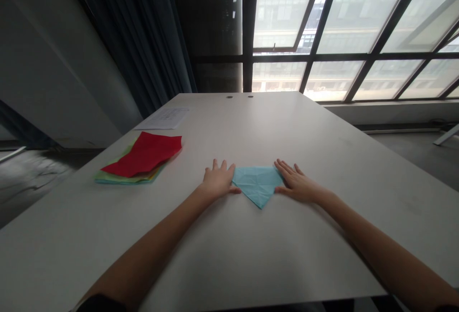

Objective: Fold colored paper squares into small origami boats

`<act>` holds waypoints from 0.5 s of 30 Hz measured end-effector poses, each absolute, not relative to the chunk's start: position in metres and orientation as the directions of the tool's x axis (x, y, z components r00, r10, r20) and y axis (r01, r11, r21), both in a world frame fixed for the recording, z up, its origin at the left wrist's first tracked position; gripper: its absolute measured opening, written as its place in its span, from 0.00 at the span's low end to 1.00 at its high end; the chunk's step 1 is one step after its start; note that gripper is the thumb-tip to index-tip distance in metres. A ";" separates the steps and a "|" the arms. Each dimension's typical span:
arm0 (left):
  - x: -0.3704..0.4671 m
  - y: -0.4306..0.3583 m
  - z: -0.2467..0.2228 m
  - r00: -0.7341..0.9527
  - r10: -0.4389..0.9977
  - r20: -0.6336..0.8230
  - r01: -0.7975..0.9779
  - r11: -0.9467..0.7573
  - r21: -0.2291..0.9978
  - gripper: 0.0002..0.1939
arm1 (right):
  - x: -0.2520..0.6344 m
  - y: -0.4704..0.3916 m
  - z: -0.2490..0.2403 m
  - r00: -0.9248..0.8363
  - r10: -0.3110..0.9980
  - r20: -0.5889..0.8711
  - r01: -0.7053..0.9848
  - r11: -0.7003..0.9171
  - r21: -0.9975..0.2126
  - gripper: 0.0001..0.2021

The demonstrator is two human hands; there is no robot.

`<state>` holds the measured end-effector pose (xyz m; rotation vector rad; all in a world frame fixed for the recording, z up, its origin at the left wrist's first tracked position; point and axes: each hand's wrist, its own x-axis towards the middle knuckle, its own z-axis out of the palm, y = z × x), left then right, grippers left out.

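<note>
A light blue sheet of paper (258, 183), creased and folded to a point facing me, lies flat on the white table. My left hand (218, 179) rests at its left corner with the fingers spread, the index finger and thumb touching or very near the edge. At the opposite corner, my right hand (294, 183) lies with its fingers stretched out, the fingertips on the paper's right edge. Neither hand grips anything.
To the left is a stack of coloured paper, a red sheet (147, 153) on top of green and blue ones. A printed sheet (165, 118) lies behind it. The white table (247, 130) reaches toward the windows; a dark blue curtain (139, 30) hangs at the back left.
</note>
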<state>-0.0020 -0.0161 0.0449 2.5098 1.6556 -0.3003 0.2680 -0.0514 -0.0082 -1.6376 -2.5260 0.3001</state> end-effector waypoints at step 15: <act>-0.012 -0.002 0.047 0.622 0.764 -0.170 0.783 -0.614 0.102 0.27 | 0.279 -0.048 0.002 -0.488 0.868 0.096 0.821 0.493 -0.286 0.30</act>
